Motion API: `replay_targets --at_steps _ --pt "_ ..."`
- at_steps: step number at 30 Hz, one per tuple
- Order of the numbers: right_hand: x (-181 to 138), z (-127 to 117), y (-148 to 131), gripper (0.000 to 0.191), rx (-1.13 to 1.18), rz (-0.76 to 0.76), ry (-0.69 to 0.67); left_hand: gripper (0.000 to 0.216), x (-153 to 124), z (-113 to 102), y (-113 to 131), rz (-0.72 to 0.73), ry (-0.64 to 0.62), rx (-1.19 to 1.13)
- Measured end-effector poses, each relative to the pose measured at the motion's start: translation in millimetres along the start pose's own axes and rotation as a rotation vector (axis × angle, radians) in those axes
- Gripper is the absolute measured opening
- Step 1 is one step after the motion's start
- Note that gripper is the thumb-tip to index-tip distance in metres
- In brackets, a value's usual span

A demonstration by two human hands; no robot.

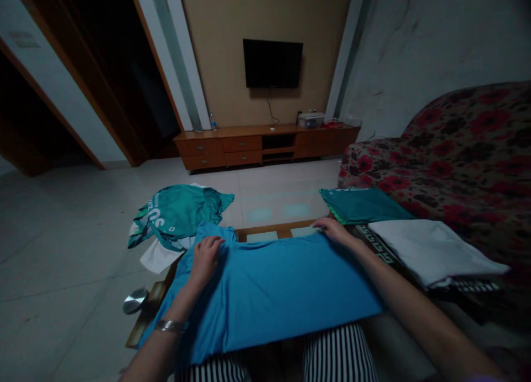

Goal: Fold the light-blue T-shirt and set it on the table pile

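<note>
Striped trouser legs, 2 of them, sit nearest the head camera, below the front edge of 1 blue shirt. That shirt lies spread over a low wooden table, its left part wrinkled and its right part smoother. The left hand, with 1 bracelet at its wrist, rests on the shirt's left part, fingers loosely curled; whether they grip a fold, I cannot tell. The right hand is at the far right corner, fingers partly bent; whether it pinches the cloth, I cannot tell either.

Beyond the left hand is 1 heap of green clothing with white lettering, some white cloth showing under it. Near the right forearm lie 1 folded green garment and 1 folded white garment, beside 1 flowered sofa. Against the far wall stands 1 cabinet, with 1 television above it.

The shirt covers most of the tabletop. Its left side is partly hidden behind the left forearm, the sofa is cut off at the right border, and 1 round metallic object by the table's left end is hard to identify.
</note>
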State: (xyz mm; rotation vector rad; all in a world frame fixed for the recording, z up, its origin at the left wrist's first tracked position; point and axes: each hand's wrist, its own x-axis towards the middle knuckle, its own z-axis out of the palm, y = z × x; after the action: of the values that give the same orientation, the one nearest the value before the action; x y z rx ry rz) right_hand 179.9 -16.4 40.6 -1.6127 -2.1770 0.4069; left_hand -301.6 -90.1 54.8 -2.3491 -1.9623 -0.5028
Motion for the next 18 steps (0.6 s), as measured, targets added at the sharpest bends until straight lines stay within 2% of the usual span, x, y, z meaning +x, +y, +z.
replay_targets --at_steps 2,4,8,10,14,18 --pt "-12.3 -10.7 22.8 0.041 -0.085 0.014 -0.041 0.044 19.8 5.6 13.4 0.144 -0.151 -0.024" --pt "-17.8 -16.0 35.6 0.034 -0.135 0.005 -0.067 0.04 37.3 12.1 22.5 0.187 -0.201 -0.027" --pt "-22.7 -14.4 49.4 0.018 -0.194 0.007 -0.006 0.019 58.1 22.0 25.5 0.115 -0.251 -0.028" --pt "-26.5 -11.2 56.7 0.016 -0.228 0.045 0.059 0.019 61.2 25.7 23.6 0.069 -0.264 -0.031" --pt "-36.3 -9.1 65.1 0.02 -0.33 0.13 0.134 0.027 56.8 36.7 25.3 0.002 -0.183 0.009" --pt "-41.4 -6.2 42.9 0.029 -0.493 0.208 0.24 0.024 46.3 50.1 35.2 -0.07 -0.019 0.081"
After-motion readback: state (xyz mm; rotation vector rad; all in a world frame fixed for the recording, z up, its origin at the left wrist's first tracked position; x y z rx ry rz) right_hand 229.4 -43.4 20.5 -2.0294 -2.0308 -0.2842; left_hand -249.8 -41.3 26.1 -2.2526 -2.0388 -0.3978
